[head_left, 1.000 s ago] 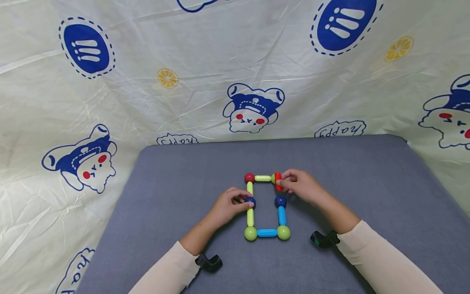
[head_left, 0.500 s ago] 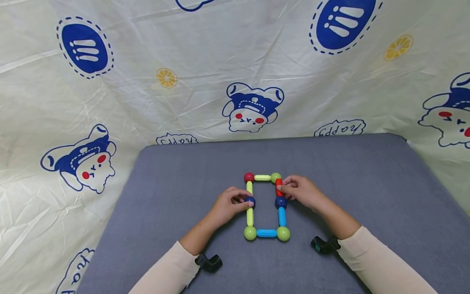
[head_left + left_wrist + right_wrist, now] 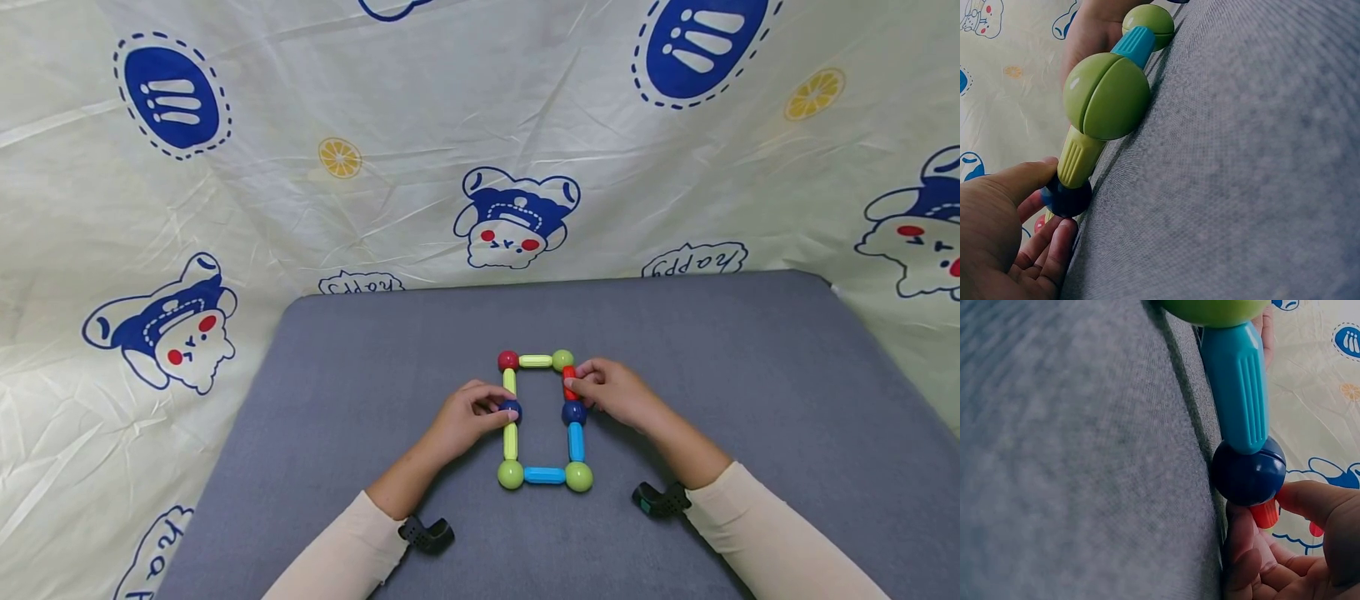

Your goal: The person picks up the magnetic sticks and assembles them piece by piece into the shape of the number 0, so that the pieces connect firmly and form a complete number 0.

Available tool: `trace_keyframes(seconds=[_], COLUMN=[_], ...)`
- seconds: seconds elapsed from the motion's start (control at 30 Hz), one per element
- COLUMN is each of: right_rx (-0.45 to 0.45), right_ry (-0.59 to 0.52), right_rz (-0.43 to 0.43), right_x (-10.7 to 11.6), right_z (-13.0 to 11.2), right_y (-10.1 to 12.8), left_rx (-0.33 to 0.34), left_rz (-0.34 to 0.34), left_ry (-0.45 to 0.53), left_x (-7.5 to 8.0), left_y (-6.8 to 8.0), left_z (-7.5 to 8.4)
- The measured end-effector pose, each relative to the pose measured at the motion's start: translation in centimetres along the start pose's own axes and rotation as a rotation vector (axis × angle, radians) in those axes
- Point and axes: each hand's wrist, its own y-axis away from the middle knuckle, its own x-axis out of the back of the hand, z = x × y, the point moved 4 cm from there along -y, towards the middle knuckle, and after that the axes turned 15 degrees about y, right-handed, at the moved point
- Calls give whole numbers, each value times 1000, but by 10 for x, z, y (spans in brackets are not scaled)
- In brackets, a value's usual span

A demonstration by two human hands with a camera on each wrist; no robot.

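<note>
A closed rectangle of magnetic balls and rods lies flat on the grey table. My left hand (image 3: 467, 421) pinches the dark blue ball (image 3: 1067, 199) midway along its left side, between two yellow-green rods (image 3: 511, 442). On the opposite side my right hand (image 3: 617, 392) pinches a red rod (image 3: 570, 383) between thumb and fingers. That rod spans from a green ball (image 3: 562, 360) to another dark blue ball (image 3: 1249, 474). Below it runs a light blue rod (image 3: 1238, 387). A red ball (image 3: 508, 360) marks the far left corner, and green balls (image 3: 511, 474) sit at the near corners.
The grey cloth-covered table (image 3: 375, 350) stretches around the rectangle on all sides. Behind it hangs a pale printed sheet (image 3: 420, 108). Black wrist devices (image 3: 427, 535) sit at both cuffs.
My right hand has lowered slightly toward me, bringing the red rod down into the gap between the green ball and the dark blue ball. My left hand has stayed put.
</note>
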Motion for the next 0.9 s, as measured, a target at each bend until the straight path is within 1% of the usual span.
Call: trace_keyframes(seconds=[0.23,0.37,0.73,0.9], right_rx=[-18,-24,-15,-17], right_ry=[81,97,111,77], right_rz=[3,6,10,-8], right_x=[-2,-3,-3,-1], right_z=[-2,-2,-3,-5], right_y=[0,0,-1,-3], left_rx=[-4,-14,-18,-24], left_rz=[1,1,6,13], left_ry=[5,5,-4,-2], left_x=[0,0,0,0], left_y=[0,0,0,0], left_z=[-1,-1,-1,-1])
